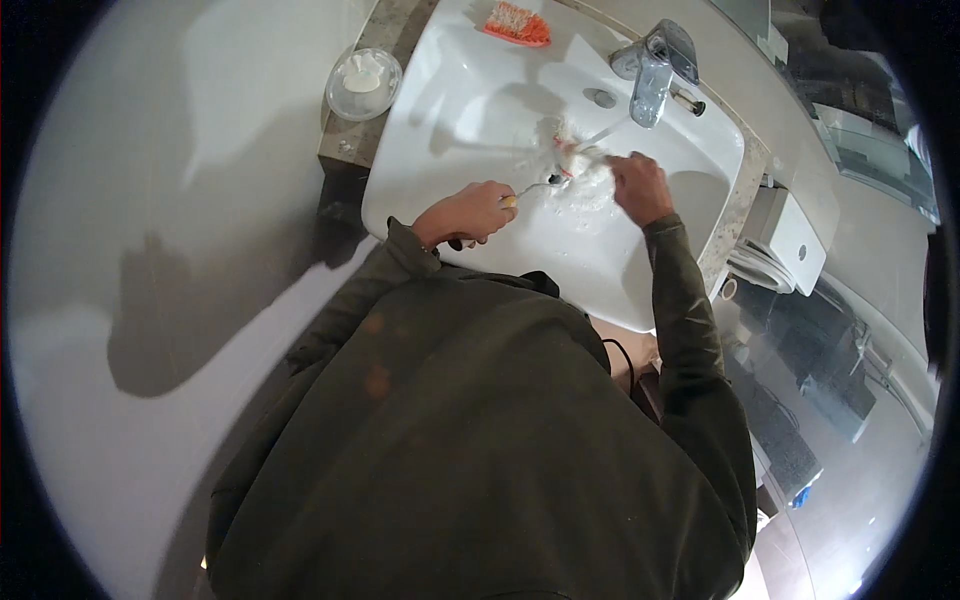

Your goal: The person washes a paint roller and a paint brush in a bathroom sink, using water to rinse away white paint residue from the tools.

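Observation:
In the white sink (440, 110), my left hand (472, 213) grips the handle of what looks like a paint roller (508, 202), whose metal rod runs to a white, red-streaked fluffy head (573, 155) over white suds by the drain. My right hand (640, 188) is closed just right of that head on a pale, motion-blurred thing I cannot make out. Water runs from the metal faucet (650, 90) onto the head. An orange brush (518, 30) with pale bristles lies at the sink's back left.
On the stone ledge (345, 140) left of the sink sits a round translucent container (350, 98) with something white inside. A plain wall (120, 160) borders the left. At right are a white toilet (785, 240) and glass panels (850, 150).

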`<state>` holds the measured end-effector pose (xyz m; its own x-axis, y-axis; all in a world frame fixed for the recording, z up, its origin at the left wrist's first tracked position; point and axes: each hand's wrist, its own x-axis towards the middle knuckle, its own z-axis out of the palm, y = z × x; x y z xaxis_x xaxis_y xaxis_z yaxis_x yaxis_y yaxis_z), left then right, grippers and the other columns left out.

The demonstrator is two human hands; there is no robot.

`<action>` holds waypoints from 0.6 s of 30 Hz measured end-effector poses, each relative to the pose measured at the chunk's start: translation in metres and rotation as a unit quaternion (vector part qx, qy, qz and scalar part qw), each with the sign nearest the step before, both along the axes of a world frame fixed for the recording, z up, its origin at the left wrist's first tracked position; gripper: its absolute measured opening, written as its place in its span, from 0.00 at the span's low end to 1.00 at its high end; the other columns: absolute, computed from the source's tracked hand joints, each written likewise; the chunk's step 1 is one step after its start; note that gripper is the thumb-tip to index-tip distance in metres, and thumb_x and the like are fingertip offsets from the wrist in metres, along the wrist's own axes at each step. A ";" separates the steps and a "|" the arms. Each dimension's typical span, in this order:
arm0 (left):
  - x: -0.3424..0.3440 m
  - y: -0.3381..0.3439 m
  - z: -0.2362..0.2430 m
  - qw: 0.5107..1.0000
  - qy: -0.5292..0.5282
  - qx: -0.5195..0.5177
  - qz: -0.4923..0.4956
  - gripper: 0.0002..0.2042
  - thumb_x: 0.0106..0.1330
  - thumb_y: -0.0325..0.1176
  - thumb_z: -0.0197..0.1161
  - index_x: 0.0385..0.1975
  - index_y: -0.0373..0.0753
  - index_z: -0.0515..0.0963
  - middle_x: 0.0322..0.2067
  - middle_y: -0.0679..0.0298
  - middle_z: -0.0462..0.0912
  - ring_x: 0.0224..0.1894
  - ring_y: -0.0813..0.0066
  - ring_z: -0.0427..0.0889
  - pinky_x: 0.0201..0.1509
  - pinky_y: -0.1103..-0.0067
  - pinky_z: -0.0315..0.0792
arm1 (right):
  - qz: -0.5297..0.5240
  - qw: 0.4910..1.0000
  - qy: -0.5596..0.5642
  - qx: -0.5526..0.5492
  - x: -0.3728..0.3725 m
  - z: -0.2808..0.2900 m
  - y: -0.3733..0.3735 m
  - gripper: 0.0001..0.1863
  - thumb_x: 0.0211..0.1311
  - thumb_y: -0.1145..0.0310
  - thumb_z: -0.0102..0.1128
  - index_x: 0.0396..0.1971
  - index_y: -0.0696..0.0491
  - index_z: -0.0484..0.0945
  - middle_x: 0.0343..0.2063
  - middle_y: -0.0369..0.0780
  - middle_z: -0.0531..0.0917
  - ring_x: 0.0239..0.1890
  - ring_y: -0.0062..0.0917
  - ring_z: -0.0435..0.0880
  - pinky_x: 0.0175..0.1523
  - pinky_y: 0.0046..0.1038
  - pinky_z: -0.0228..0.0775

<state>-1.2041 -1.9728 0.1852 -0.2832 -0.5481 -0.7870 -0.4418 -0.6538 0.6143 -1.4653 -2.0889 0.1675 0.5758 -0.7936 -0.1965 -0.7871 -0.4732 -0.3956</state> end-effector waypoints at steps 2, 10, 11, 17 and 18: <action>-0.001 0.003 -0.008 1.000 0.006 -0.007 -0.026 0.16 0.68 0.40 0.55 0.47 0.35 0.73 0.20 0.64 0.72 0.14 0.77 0.71 0.14 0.77 0.66 | -0.015 1.000 0.025 -0.004 -0.006 0.000 -0.003 0.11 0.54 0.73 0.57 0.37 0.51 0.85 0.26 0.49 0.80 0.34 0.45 0.81 0.42 0.44 0.73; -0.006 0.004 -0.001 1.000 -0.006 -0.010 -0.029 0.15 0.68 0.39 0.54 0.47 0.35 0.74 0.19 0.63 0.73 0.15 0.75 0.74 0.16 0.76 0.68 | -0.001 1.000 -0.014 0.004 -0.008 -0.008 0.001 0.12 0.54 0.75 0.56 0.37 0.51 0.84 0.26 0.49 0.79 0.32 0.45 0.80 0.40 0.44 0.72; -0.005 0.004 0.002 1.000 -0.006 -0.012 -0.023 0.15 0.68 0.39 0.54 0.46 0.35 0.74 0.19 0.63 0.73 0.15 0.75 0.74 0.15 0.75 0.68 | 0.015 0.999 -0.037 0.003 0.001 -0.002 0.003 0.12 0.53 0.75 0.56 0.37 0.52 0.85 0.24 0.48 0.79 0.30 0.44 0.79 0.38 0.43 0.72; -0.005 0.004 -0.004 0.999 -0.001 -0.012 -0.037 0.13 0.67 0.38 0.54 0.44 0.34 0.74 0.18 0.64 0.72 0.14 0.75 0.74 0.15 0.76 0.69 | 0.043 0.997 -0.060 0.021 0.007 0.006 0.005 0.12 0.55 0.73 0.56 0.38 0.50 0.85 0.24 0.48 0.78 0.30 0.44 0.80 0.37 0.44 0.73; -0.005 0.005 -0.007 0.999 0.002 -0.017 -0.038 0.13 0.67 0.38 0.54 0.44 0.34 0.74 0.18 0.64 0.72 0.14 0.75 0.74 0.15 0.76 0.69 | 0.047 0.997 -0.057 -0.001 0.004 -0.004 -0.001 0.12 0.55 0.74 0.56 0.38 0.50 0.84 0.24 0.48 0.78 0.30 0.44 0.80 0.37 0.44 0.73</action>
